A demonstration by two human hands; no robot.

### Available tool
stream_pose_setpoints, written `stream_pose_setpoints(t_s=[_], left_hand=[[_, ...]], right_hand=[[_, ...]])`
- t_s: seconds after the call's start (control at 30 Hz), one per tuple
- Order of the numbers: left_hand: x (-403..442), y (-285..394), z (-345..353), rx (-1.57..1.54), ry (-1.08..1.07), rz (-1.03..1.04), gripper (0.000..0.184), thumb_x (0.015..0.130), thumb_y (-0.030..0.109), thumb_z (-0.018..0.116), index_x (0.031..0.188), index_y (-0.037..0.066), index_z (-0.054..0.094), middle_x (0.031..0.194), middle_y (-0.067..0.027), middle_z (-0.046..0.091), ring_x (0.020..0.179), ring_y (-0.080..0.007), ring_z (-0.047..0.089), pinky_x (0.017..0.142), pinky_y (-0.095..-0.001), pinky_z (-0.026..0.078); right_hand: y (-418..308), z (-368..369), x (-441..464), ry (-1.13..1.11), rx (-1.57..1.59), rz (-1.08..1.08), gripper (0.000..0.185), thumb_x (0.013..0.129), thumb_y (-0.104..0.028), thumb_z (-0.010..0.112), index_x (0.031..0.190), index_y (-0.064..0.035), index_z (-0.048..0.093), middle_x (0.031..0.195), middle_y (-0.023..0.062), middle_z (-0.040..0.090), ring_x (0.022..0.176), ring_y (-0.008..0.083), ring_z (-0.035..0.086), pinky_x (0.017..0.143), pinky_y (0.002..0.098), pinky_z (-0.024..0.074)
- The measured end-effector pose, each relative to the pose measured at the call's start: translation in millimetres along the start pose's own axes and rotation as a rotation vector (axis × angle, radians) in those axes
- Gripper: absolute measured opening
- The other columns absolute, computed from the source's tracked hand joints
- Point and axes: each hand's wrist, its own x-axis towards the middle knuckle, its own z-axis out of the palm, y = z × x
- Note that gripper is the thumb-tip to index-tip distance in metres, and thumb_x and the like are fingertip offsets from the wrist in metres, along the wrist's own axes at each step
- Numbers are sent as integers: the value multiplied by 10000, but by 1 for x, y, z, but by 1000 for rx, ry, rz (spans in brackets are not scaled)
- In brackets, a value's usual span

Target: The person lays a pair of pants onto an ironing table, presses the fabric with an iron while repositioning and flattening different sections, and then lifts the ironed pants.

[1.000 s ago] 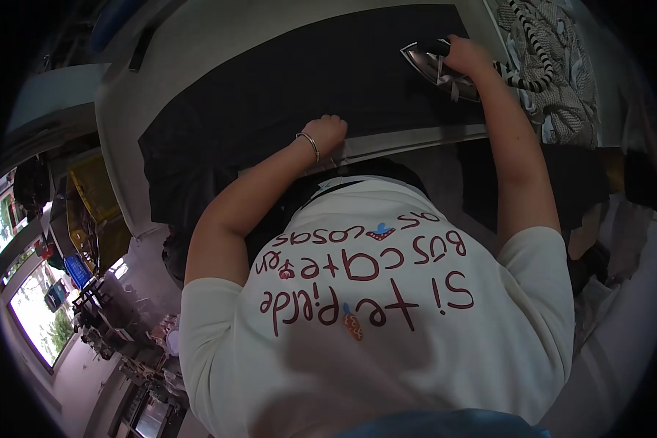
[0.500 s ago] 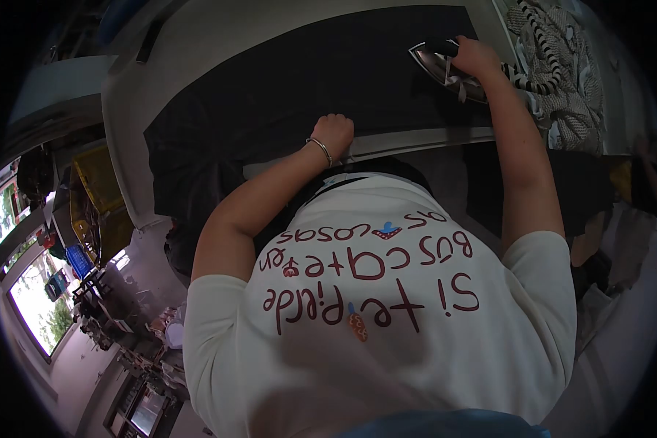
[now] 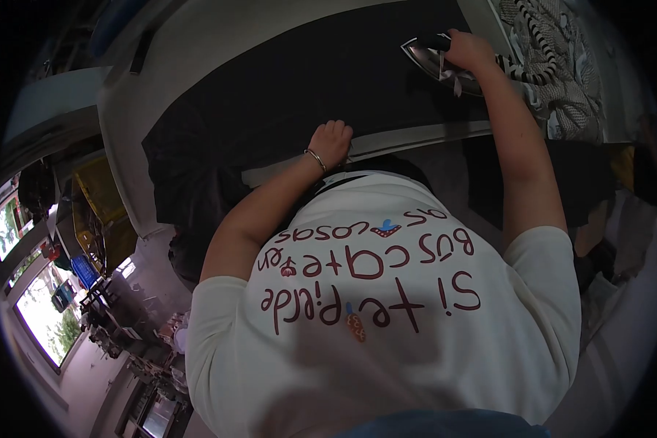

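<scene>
A large dark cloth lies spread over a pale padded surface, its left end falling in folds. My right hand is wrapped round the black handle of a clothes iron. The iron sits on the cloth near its right end, its pointed tip facing left. A light strip of fabric hangs from the handle. Closer to my body, my left hand, with a bracelet at the wrist, is closed at the cloth's near edge. Its fingers curl onto the cloth, and the thumb is hidden.
A striped hose or cord lies over crumpled patterned fabric right of the iron. The pale surface's near edge runs close to my waist. At the left are a yellow container, windows and cluttered shelving.
The view has tilted slightly. The iron and my right hand appear a little further left and up. My left hand stays at the cloth's near edge.
</scene>
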Motion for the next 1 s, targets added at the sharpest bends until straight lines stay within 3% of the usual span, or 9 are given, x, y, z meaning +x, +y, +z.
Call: stream_pose_setpoints(t_s=[0.23,0.5,0.83,1.0], left_hand=[[35,10,3,-15,-13,109,181,703,170,585,840,70,519,806,-70,505,743,-199,527,625,-299,438],[87,41,8,-69,-147,206,231,792,193,517,976,59,548,901,-103,555,789,-230,579,596,-336,516],[151,91,30,-89,-65,285,197,777,182,517,920,48,538,856,-92,542,728,-216,579,530,-325,512],[146,100,32,-127,-52,173,175,756,170,538,884,52,549,858,-91,544,785,-215,575,546,-325,512]], right_hand=[[4,8,7,-5,-3,3,369,717,-257,584,1047,-94,576,957,153,645,901,353,615,765,448,497],[-19,-27,-15,-26,13,25,367,728,-276,574,1050,-102,578,960,145,646,902,337,619,766,449,497],[-18,-23,-14,-7,9,4,423,718,-268,581,1111,-112,553,967,143,645,905,329,620,762,443,498],[-14,-2,-17,0,-12,-22,457,712,-264,586,1142,-118,539,970,142,645,906,325,621,758,440,498]])
